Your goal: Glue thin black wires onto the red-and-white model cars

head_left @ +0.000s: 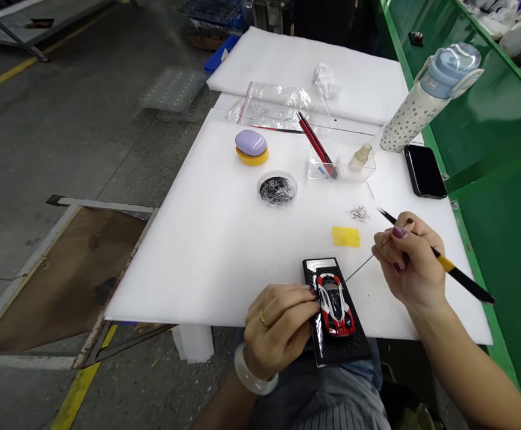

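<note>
The fingers of the right hand (410,257) are closing on a thin rod (362,267), its lower end pointing at the right flank of the model car (335,306); the same hand is carrying black-and-yellow tweezers (462,278), presumably to have both tools ready. The fingers of the left hand (280,322) are bending close together, their tips resting at the car's left side, probably to steady it; with the thumb hidden, a firm grip cannot be told. The car is sitting on a black base (345,353) reaching over the near edge of the white table (188,263), likely for close viewing. Just beyond, yellow tape (346,236) and loose dark strands (358,213) are lying within easy reach. Farther left, a round dish (259,199) is apparently keeping more strands from scattering; to its right, a clear box (320,174) is holding a small bottle (360,158) and a leaning red tool (316,143). At far right, a phone (425,171) is lying near a dotted flask (415,122). No brand is showing legibly; the base's silvery plate (320,263) is appearing too small to read.
</note>
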{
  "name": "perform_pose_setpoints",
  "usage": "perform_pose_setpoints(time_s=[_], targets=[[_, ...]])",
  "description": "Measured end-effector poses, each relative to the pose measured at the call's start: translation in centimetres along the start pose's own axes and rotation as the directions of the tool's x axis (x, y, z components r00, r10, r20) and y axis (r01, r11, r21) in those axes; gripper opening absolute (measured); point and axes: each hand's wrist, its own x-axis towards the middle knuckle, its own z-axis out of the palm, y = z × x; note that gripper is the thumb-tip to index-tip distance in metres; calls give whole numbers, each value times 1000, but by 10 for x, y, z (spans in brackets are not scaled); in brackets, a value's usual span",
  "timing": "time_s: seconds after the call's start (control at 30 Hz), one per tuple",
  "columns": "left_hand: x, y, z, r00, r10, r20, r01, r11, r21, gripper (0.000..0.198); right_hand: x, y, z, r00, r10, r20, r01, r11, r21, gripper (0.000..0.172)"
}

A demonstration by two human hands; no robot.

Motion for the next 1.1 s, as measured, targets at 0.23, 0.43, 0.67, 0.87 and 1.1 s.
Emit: perform_pose_setpoints(time_s=[0.23, 0.43, 0.67, 0.87, 1.1], targets=[[-4, -1, 0, 1000, 0, -2, 0, 1000, -9, 16, -7, 14, 1, 992, 107, 65, -108, 994, 13, 34], [-4, -2, 1, 1000, 6, -3, -6, 1000, -15, 17, -9, 14, 1, 994, 94, 60, -93, 995, -23, 38], [-5, -2, 1, 1000, 18, 5, -18, 1000, -17, 17, -10, 17, 1, 994, 90, 64, -90, 996, -6, 40], [-6, -1, 0, 1000, -2, 5, 2, 1000, -7, 18, -5, 1, -10, 999, -50, -12, 48, 993, -112, 33], [-2, 0, -2, 1000, -17, 6, 17, 1000, -1, 19, 77, -39, -29, 794, -593, 132, 467, 457, -757, 23]])
